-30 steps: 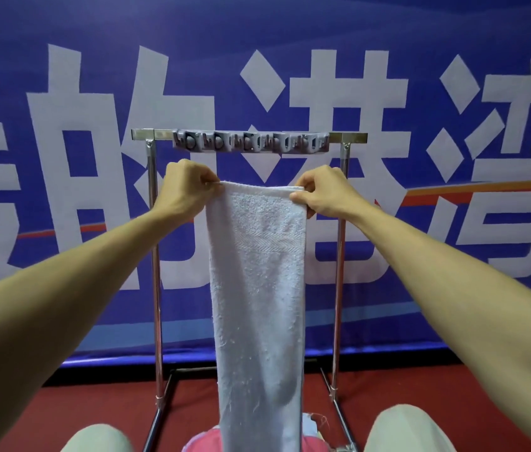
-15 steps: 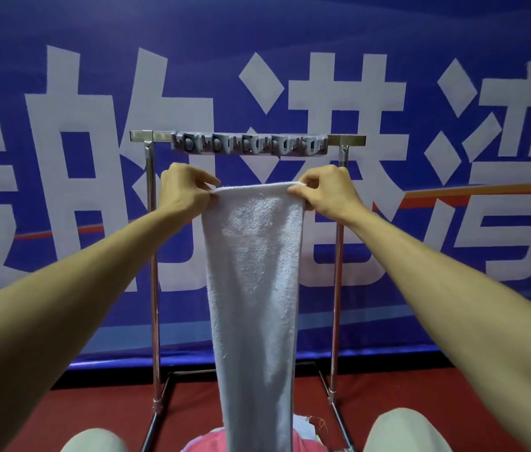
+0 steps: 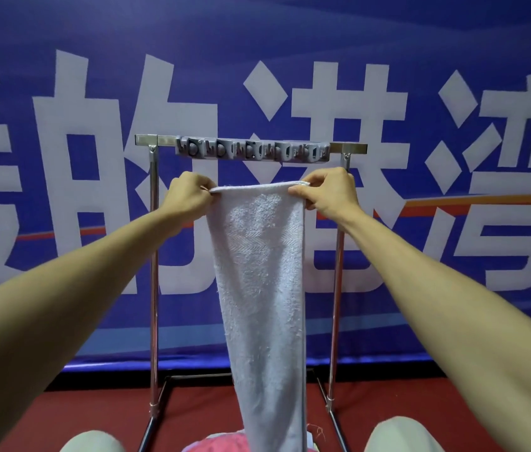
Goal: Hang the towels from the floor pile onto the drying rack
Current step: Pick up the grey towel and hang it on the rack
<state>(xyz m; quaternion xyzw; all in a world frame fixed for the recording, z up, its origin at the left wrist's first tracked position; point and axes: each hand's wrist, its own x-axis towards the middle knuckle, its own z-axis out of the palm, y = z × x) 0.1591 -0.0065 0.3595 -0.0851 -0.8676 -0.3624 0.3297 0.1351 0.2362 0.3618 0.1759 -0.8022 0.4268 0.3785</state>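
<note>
The left hand [image 3: 189,194] and right hand [image 3: 330,193] are each pinching a top corner of the white towel [image 3: 260,272], thumbs pressing against curled fingers, holding its edge level. The towel is hanging in front of the drying rack [image 3: 153,256], just below its top bar (a grey clip strip [image 3: 252,151] is sitting there), trailing down past pink cloth [image 3: 215,443] at the rack's foot.

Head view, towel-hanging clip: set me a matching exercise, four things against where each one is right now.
Things:
1 white terry towel
2 grey plastic clip strip
3 pink cloth
4 chrome metal drying rack

Places:
A low down at the picture's bottom edge
B fixed along the top of the rack
C pinched at its top corners by the left hand and right hand
D standing on the red floor

Pairs: 1-C, 2-B, 3-A, 4-D.
</note>
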